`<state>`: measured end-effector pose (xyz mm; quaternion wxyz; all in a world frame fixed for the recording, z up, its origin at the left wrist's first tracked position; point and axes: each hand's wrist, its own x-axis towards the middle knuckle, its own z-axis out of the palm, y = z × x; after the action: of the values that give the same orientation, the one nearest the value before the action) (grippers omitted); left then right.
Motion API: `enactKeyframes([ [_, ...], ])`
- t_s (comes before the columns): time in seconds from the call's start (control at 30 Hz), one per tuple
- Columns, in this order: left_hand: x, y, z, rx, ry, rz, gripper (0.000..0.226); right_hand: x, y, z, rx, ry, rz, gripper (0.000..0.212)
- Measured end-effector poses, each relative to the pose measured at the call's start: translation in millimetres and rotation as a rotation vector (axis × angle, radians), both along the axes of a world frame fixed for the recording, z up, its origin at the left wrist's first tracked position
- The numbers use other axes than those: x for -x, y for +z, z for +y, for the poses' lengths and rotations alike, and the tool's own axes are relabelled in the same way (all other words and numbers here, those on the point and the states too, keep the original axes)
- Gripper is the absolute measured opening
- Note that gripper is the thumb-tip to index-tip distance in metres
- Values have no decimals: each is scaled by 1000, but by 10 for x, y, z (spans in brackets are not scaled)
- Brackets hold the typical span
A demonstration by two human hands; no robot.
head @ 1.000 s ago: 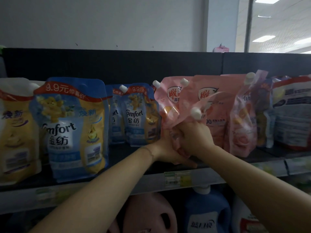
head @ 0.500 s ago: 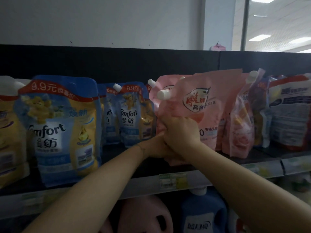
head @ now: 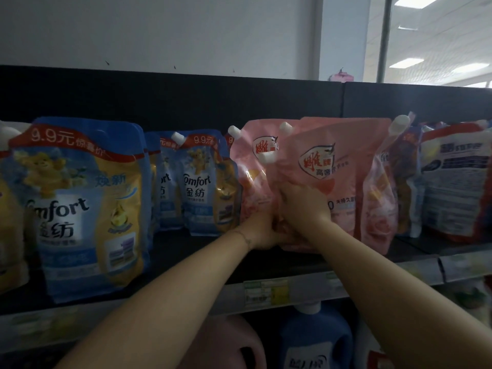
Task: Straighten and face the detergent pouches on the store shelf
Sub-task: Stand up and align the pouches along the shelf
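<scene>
Gripping upright pink pouch on shelf

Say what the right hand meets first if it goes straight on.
The right hand grips the front pink pouch; straight on, it would likely press that into the pink pouch behind, though depth is unclear.

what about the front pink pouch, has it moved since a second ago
Yes. The front pink pouch has risen from folded over to upright, its top now level with the pink pouch behind.
</scene>
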<state>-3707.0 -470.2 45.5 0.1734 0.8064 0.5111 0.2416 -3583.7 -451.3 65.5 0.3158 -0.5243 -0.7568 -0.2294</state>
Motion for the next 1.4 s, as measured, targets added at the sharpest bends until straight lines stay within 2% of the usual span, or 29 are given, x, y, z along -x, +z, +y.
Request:
enactKeyframes([
  [0.13, 364, -8, -55, 19, 60, 90, 75, -34, -13, -18, 37, 14, 18, 17],
  [0.27, 536, -50, -105, -51, 108, 47, 95, -12, -38, -37, 49, -3, 2, 15],
  [0.37, 535, -125, -152, -102, 168, 22, 99, -8, -50, -75, 60, 23, 0, 15],
  [0.47, 416, -135, -278, -128, 173, -9, 83, -20, -73, -155, 78, 107, 41, 11],
  [0.6, 211, -138, -351, -212, 164, -45, 73, -96, -57, -341, 112, 242, 85, 19],
  [0.7, 6, -186, -425, -263, 155, -97, 57, -215, -78, -510, 133, 259, 56, 22],
  [0.77, -130, -252, -475, -309, 164, -82, 50, -356, -149, -597, 89, 211, 49, 28],
  [0.93, -296, -346, -494, -457, 186, 138, 47, -939, -308, -699, 36, 38, 165, 30],
  [1.13, -398, -290, -456, -498, 189, 89, 27, -1546, -360, -684, 70, -225, 371, 41],
  [1.33, -394, -307, -395, -508, 154, 61, 26, -1852, -342, -547, 196, -364, 419, 38],
  [1.4, -400, -314, -416, -571, 163, 113, 23, -1884, -337, -478, 232, -381, 448, 38],
])
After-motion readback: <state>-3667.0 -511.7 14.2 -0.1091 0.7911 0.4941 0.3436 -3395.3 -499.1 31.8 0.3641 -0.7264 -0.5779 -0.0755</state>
